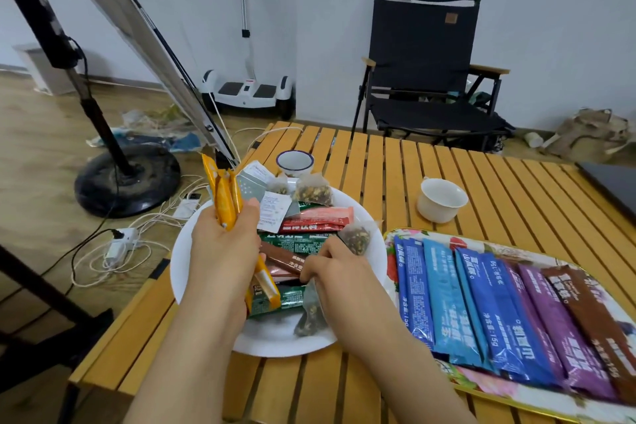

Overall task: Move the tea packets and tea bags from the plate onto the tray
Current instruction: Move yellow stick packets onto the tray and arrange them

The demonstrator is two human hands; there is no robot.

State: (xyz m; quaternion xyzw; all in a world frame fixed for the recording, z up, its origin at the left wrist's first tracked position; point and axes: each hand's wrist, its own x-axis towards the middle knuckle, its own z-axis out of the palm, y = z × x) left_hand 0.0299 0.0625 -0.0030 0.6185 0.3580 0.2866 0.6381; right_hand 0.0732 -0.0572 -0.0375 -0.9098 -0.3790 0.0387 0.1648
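A white plate [275, 337] on the slatted wooden table holds red [316, 218], green [296, 243] and brown tea packets [280, 256], plus mesh tea bags [311, 189]. My left hand [223, 248] grips a bundle of orange packets [225, 198] upright over the plate's left side. My right hand [337, 272] reaches into the plate, fingers curled on the brown packets; another tea bag [354, 237] sits just above it. To the right, a floral tray [390, 262] carries blue [454, 303], purple [557, 320] and brown packets [599, 317] laid side by side.
A white cup [440, 200] stands behind the tray and a small enamel cup [295, 162] behind the plate. A dark laptop edge [612, 182] lies at the far right. A fan stand [127, 179], cables, a black folding chair [423, 72] and a scooter surround the table.
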